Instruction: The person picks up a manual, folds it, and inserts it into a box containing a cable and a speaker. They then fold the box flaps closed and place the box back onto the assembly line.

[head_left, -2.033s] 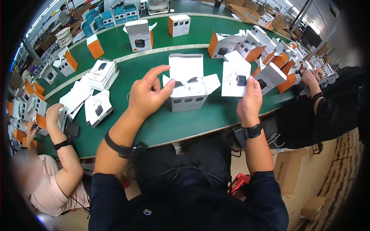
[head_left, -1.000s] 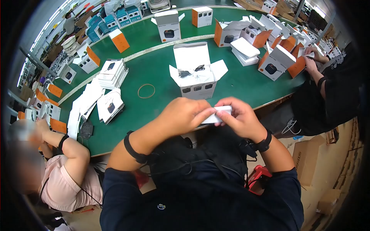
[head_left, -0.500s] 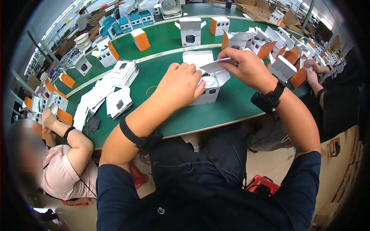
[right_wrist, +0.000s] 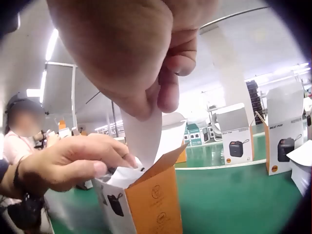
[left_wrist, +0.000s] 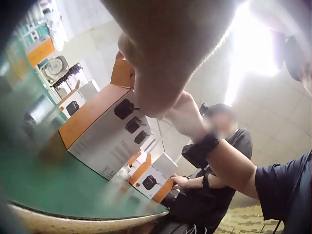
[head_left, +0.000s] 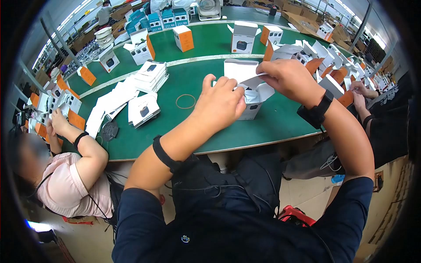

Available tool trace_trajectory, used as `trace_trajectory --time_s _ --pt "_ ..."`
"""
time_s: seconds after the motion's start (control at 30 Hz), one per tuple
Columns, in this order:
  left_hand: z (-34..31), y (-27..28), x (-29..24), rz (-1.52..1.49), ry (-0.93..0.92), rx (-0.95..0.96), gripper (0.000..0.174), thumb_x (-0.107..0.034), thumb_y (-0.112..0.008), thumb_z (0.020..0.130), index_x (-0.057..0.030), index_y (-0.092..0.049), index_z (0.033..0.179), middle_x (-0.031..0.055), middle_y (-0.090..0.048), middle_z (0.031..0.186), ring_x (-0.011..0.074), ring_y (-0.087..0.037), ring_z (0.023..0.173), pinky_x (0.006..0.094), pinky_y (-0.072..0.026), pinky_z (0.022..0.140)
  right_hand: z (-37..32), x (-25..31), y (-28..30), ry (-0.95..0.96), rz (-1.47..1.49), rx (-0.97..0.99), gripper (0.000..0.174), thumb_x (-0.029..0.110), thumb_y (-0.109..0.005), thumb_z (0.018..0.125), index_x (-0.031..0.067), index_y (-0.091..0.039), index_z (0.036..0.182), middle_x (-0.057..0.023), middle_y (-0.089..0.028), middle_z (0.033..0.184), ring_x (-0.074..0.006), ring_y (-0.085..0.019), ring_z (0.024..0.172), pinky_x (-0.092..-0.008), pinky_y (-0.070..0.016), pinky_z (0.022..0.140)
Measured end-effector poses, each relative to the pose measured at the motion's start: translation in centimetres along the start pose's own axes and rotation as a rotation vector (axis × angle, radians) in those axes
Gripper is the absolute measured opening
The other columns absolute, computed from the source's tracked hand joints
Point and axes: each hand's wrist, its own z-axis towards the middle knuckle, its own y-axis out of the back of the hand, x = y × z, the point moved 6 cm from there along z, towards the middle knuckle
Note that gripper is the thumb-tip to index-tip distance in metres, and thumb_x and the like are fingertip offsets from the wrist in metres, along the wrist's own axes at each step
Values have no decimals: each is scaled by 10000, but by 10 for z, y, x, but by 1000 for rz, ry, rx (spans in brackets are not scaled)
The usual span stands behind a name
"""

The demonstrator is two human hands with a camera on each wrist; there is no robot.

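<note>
An upright white-and-orange carton (head_left: 251, 112) with raised flaps stands on the green table in front of me. My right hand (head_left: 291, 79) pinches a thin white leaflet (right_wrist: 146, 134) between thumb and fingers, its lower end down in the carton's opening. Over the carton's left side lies my left hand (head_left: 220, 103), fingers fairly straight, with the fingertips on the white wrapped contents (right_wrist: 125, 176). The left thumb is at the rim. Pictures of small black devices show on the carton's printed wall (left_wrist: 105, 139).
Left on the table lie a rubber band (head_left: 186, 101), stacked booklets (head_left: 151, 76) and loose white papers (head_left: 115, 98). More open cartons (head_left: 242, 38) stand behind and crowd the right. A person sits on each side; the table's front edge (head_left: 245, 148) is close to me.
Both hands worked on the white leaflet at the table's front edge, then moved forward to the carton. The right hand has brought the leaflet into the opening; the left now lies over the carton.
</note>
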Motion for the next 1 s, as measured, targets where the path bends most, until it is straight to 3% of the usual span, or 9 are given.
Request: trace_trajectory --time_s 0.17,0.23,0.47,0.7,0.87,0.93,1.0 --pt "-9 4 2 -71 26 -15 195 -189 -625 907 -65 -723 1022 120 -671 1213 262 -583 1209 550 -333 1066 8 3 5 -19 8 4 186 116 -726 870 101 -664 1044 -135 -704 833 -351 -692 802 -445 -531 683" --pt "-12 3 2 -87 39 -19 191 -186 -626 905 -66 -725 1016 125 -667 1235 261 -575 1226 552 -326 1071 8 10 2 1 -10 80 113 170 -683 909 95 -659 991 -142 -714 849 -366 -692 809 -468 -538 694" --pt "-18 4 7 -126 73 -25 190 -201 -634 903 -64 -739 983 144 -642 1305 278 -549 1273 562 -310 1084 11 25 -16 -68 -100 51 103 149 -627 943 55 -629 985 -147 -708 846 -368 -696 827 -478 -549 708" --pt "-22 6 11 -91 82 -138 201 -231 -655 890 -75 -763 959 145 -603 1283 317 -501 1305 634 -247 1144 19 32 -15 -43 -204 112 99 160 -602 958 62 -605 970 -146 -697 831 -361 -694 782 -474 -536 653" --pt "-20 4 13 -109 106 6 205 -223 -640 897 -74 -766 961 114 -619 1253 326 -487 1336 673 -222 1150 19 40 -10 19 -231 175 76 128 -591 926 78 -610 980 -128 -678 811 -341 -698 765 -454 -538 642" --pt "-20 1 13 -104 95 -1 208 -222 -636 900 -77 -766 973 113 -621 1254 336 -476 1354 680 -218 1148 14 43 -20 131 -277 148 84 124 -604 896 94 -618 974 -104 -663 780 -325 -702 754 -442 -538 643" --pt "-21 -1 13 -99 87 -11 211 -221 -631 903 -81 -766 985 112 -624 1255 345 -465 1373 687 -215 1145 12 44 -31 123 -256 147 91 125 -612 889 100 -620 976 -98 -661 781 -320 -703 754 -440 -537 643"
